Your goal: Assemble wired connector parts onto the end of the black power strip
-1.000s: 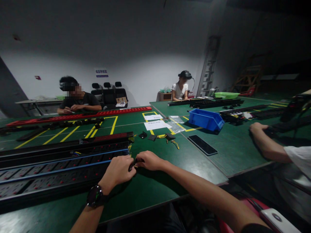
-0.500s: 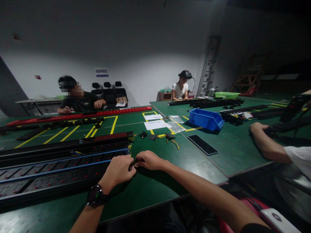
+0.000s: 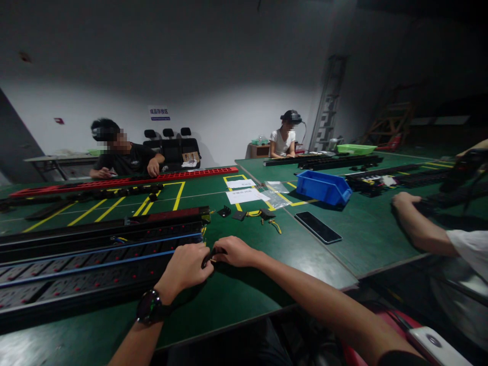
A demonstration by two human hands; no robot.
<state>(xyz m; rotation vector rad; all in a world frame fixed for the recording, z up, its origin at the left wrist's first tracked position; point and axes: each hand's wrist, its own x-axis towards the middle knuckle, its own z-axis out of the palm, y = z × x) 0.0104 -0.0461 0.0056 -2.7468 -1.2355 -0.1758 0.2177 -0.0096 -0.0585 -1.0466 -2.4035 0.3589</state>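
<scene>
My left hand [image 3: 188, 267], wearing a watch on its wrist, is closed at the right end of the nearest long black socket strip [image 3: 95, 279]. My right hand [image 3: 236, 251] pinches from the other side, fingertips almost meeting the left ones. Between them shows a small black part [image 3: 207, 260] with a bit of yellow wire; most of it is hidden by my fingers. Just beyond my hands lie black end pieces [image 3: 239, 216] and yellow wires [image 3: 276, 226] on the green table [image 3: 259, 284].
A phone [image 3: 318, 227] and a blue bin [image 3: 324, 187] stand to the right, with paper sheets [image 3: 242, 195] and clear bags [image 3: 278, 195] nearby. A long red rail [image 3: 171, 176] crosses the far side. Two co-workers sit opposite; another's hand [image 3: 406, 203] works at the right.
My hands stay in place at the strip's end. Across the table, the co-worker at the left has shifted a hand slightly down toward the red rail.
</scene>
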